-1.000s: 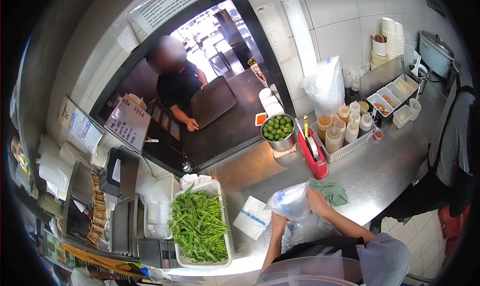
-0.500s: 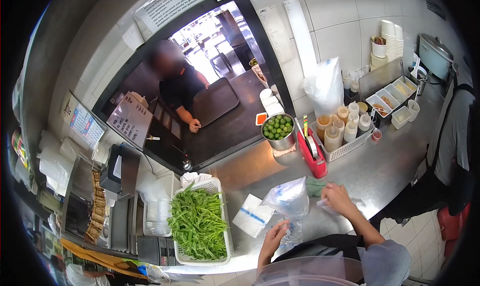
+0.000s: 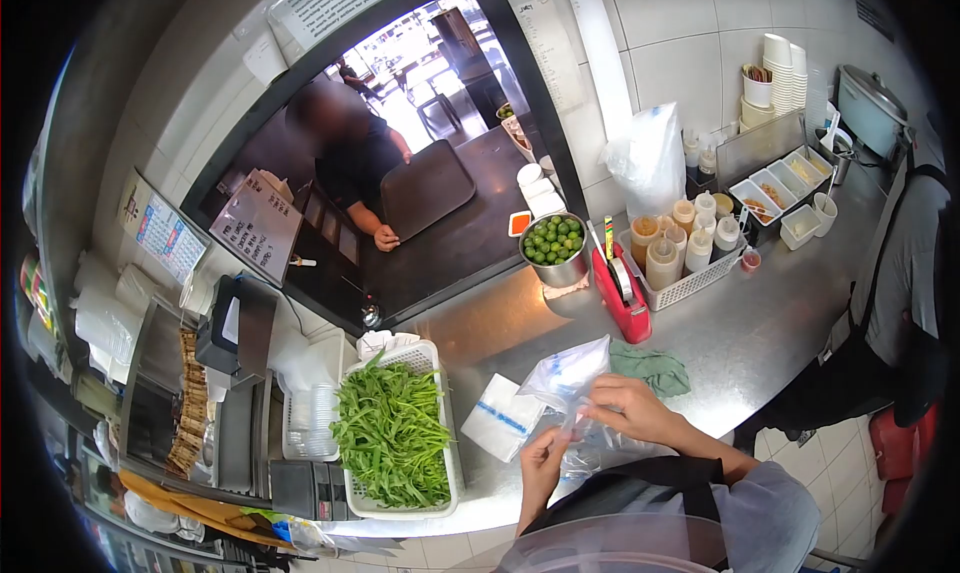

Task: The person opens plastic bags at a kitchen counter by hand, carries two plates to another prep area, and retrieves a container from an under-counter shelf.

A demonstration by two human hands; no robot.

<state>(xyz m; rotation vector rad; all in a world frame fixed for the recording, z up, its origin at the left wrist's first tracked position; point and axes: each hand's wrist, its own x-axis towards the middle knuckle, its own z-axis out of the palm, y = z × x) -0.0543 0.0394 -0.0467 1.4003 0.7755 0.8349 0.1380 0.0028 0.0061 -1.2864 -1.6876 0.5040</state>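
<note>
Both your hands are raised together over the near edge of the brushed stainless steel counter, the left hand lower and nearer to you, the right hand a little higher and farther out. Each seems to pinch a thin clear plastic bag between thumb and fingertips, with the film stretched in the short gap between them (whether you have one layer or two, I cannot tell).

Keep both pinches light and close to the same edge, and roll thumb against fingertip so that clinging layers slide apart; a hard tug would likely stretch or split film this thin. Let your left hand anchor while the right works along the edge.

Just beyond your fingers sits a puffed translucent plastic bundle with blue print, and more crumpled clear plastic lies below your hands, so mind that you do not catch a loose fold. Left of your left hand is a flat white packet with a blue stripe; past your right hand lies a rumpled green cloth, with a red tape dispenser farther out.
</note>
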